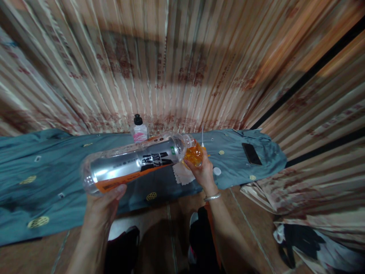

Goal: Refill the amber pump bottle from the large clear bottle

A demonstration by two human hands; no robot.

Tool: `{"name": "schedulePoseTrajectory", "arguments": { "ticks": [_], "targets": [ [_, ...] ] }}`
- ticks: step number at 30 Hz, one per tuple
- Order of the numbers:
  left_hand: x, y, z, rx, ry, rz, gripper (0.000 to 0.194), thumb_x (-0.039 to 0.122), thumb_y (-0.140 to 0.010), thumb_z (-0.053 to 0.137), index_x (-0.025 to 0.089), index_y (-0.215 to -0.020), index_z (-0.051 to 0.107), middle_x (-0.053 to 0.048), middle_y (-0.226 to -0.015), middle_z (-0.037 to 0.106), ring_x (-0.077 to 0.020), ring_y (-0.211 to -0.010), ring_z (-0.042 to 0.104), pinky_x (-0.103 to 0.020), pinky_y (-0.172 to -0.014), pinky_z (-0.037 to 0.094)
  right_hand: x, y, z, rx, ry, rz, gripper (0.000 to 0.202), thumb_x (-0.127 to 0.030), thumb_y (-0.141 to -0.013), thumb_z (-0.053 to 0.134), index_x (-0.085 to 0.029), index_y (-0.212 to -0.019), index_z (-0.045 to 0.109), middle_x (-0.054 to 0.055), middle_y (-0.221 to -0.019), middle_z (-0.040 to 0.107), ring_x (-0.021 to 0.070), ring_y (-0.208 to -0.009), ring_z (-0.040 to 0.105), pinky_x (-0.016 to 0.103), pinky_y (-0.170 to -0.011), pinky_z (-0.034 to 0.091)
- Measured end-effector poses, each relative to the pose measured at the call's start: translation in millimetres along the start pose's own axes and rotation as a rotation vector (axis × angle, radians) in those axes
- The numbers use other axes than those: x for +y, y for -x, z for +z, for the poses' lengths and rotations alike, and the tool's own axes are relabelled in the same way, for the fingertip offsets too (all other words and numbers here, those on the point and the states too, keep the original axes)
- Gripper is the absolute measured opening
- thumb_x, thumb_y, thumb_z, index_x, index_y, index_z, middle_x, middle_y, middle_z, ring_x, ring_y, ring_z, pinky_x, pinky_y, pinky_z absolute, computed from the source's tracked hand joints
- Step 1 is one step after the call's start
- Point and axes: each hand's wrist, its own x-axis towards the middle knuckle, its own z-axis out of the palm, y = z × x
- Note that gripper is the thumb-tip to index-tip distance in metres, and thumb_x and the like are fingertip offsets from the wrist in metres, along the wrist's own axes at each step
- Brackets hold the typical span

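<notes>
My left hand is closed around the base of a large clear plastic bottle with a silver, black and orange label. The bottle lies almost level, its neck pointing right. In my right hand, fingers wrapped round it, is an amber see-through container, perhaps a cup. The bottle's mouth is at the container's upper left; whether liquid is flowing I cannot tell. Behind the large bottle stands a small clear bottle with a black cap. A pale scalloped cloth or tissue lies below the container.
A blue-green patterned cloth covers the long narrow surface. On it lie a dark phone and a white round disc, with a white cable behind my right hand. Pleated curtains hang behind. A dark bag sits at lower right.
</notes>
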Motion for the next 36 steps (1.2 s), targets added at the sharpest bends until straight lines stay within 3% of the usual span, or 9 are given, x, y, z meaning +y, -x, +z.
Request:
{"name": "schedulePoseTrajectory", "arguments": {
  "ticks": [12,18,27,36],
  "targets": [
    [3.9,0.6,8.9,-0.034,-0.077,0.056,0.09,0.001,-0.046,0.095,0.034,-0.126,0.066,0.004,-0.098,0.072,-0.0071,-0.062,0.056,-0.009,-0.041,0.042,-5.1,-0.1,0.3,0.01,0.011,0.003,0.072,-0.047,-0.078,0.083,-0.022,-0.142,0.059,0.011,-0.127,0.079,0.0326,-0.116,0.078,0.053,-0.102,0.065],
    [1.5,0.4,4.8,0.006,-0.067,0.042,0.082,0.001,-0.045,0.096,0.03,-0.117,0.07,0.006,-0.089,0.07,-0.0083,-0.065,0.058,-0.01,-0.042,0.043,-6.8,-0.2,-0.7,0.003,-0.001,0.015,0.075,-0.044,-0.076,0.085,-0.02,-0.142,0.059,0.012,-0.127,0.079,0.032,-0.115,0.078,0.05,-0.102,0.065],
    [3.9,1.6,8.8,-0.003,-0.065,0.059,0.094,-0.003,-0.042,0.093,0.032,-0.124,0.064,0.006,-0.09,0.07,-0.0085,-0.063,0.057,-0.012,-0.042,0.039,-3.2,-0.4,-0.8,-0.002,0.016,-0.005,0.074,-0.05,-0.078,0.085,-0.021,-0.142,0.06,0.013,-0.128,0.079,0.0318,-0.115,0.078,0.05,-0.101,0.065],
    [3.3,2.2,8.0,0.01,-0.045,0.05,0.088,-0.005,-0.042,0.091,0.033,-0.12,0.069,0.007,-0.094,0.072,-0.0074,-0.063,0.06,-0.009,-0.041,0.042,-3.9,-0.6,0.0,0.006,0.019,0.003,0.072,-0.049,-0.078,0.084,-0.023,-0.141,0.06,0.011,-0.128,0.078,0.0323,-0.117,0.077,0.051,-0.103,0.064]
  ]
}}
